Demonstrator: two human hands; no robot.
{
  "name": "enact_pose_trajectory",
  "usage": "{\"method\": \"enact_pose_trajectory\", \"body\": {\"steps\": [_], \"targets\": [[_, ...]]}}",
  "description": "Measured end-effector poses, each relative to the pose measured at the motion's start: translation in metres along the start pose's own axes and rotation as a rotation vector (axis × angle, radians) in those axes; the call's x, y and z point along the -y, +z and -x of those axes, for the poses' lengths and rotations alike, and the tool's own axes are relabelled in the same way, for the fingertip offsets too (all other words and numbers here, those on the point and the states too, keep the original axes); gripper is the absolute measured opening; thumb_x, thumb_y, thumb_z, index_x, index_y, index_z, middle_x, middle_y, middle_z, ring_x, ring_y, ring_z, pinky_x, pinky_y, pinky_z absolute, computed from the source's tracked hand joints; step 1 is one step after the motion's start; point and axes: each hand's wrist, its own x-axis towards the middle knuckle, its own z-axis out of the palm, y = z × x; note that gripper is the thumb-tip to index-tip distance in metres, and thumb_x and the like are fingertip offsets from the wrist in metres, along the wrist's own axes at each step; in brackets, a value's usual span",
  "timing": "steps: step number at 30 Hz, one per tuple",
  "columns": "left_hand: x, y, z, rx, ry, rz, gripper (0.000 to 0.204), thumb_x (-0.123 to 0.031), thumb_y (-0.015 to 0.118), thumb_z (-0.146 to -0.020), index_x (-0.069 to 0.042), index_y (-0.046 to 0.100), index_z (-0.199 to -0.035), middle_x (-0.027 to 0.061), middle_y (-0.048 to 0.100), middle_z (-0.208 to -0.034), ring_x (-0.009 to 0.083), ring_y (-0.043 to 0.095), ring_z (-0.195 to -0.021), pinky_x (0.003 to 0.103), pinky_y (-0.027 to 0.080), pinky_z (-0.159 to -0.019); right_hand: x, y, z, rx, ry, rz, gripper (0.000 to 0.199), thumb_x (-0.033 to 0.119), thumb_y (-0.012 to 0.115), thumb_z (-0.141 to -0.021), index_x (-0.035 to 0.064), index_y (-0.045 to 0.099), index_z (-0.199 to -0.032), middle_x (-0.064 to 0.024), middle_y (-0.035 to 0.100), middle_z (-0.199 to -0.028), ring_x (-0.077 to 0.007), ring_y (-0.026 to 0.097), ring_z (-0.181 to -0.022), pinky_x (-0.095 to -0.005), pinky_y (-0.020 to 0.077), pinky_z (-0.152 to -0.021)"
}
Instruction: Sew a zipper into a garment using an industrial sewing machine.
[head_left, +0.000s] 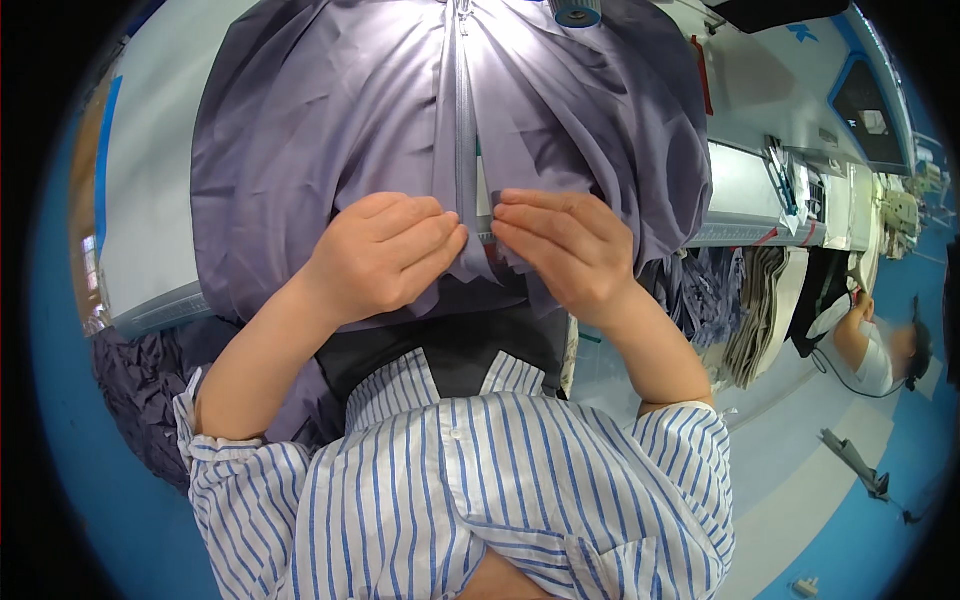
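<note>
A large piece of purple-grey fabric point(290, 130) lies gathered in folds over the table. Down its middle runs a long zipper point(462, 130), its far end under a bright light by the metal sewing machine foot point(463, 8). My left hand point(385, 250) is closed, thumb and fingers pinching the fabric at the zipper's near end. Across a narrow gap, my right hand point(570, 245) pinches the facing fabric edge. Both fingertips point inward, and the thumbs are mostly hidden.
White table surface point(165, 170) shows at the left, with dark crumpled fabric point(140, 400) hanging below. The machine's control panel point(868, 112) stands at the right, near tweezers and small tools point(782, 185). Stacked cloth pieces point(760, 310) hang beyond, where another person point(880, 345) works.
</note>
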Motion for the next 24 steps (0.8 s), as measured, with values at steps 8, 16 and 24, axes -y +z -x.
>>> {"method": "enact_pose_trajectory", "body": {"steps": [8,16,24], "targets": [[-0.005,0.013,0.000,-0.087,-0.022,0.070,0.013,-0.006,0.072,-0.072,-0.004,0.071,-0.085,0.0009,0.066,-0.085,0.0146,0.067,-0.082,0.026,0.051,-0.066,0.007,-0.001,-0.002,0.103,-0.009,0.023,0.031,0.007,0.071,-0.068,-0.0007,0.071,-0.098,-0.0121,0.070,-0.108,-0.0252,0.070,-0.094,-0.0326,0.0522,-0.066],[-0.006,0.012,-0.001,-0.090,-0.007,0.136,0.012,-0.008,0.070,-0.071,-0.005,0.069,-0.083,0.0009,0.065,-0.082,0.0143,0.067,-0.081,0.026,0.049,-0.061,0.011,-0.004,-0.004,0.112,-0.019,0.018,0.028,0.006,0.073,-0.069,-0.0011,0.070,-0.096,-0.0125,0.071,-0.104,-0.0246,0.070,-0.096,-0.0324,0.0523,-0.067],[0.000,0.011,-0.006,-0.106,-0.012,0.169,0.010,-0.009,0.069,-0.070,-0.006,0.068,-0.080,0.0000,0.064,-0.081,0.0139,0.067,-0.081,0.025,0.048,-0.060,0.005,-0.005,-0.009,0.133,0.004,0.040,0.023,0.012,0.074,-0.073,0.0038,0.074,-0.095,-0.0070,0.074,-0.099,-0.0219,0.073,-0.096,-0.0291,0.0530,-0.068]]}}
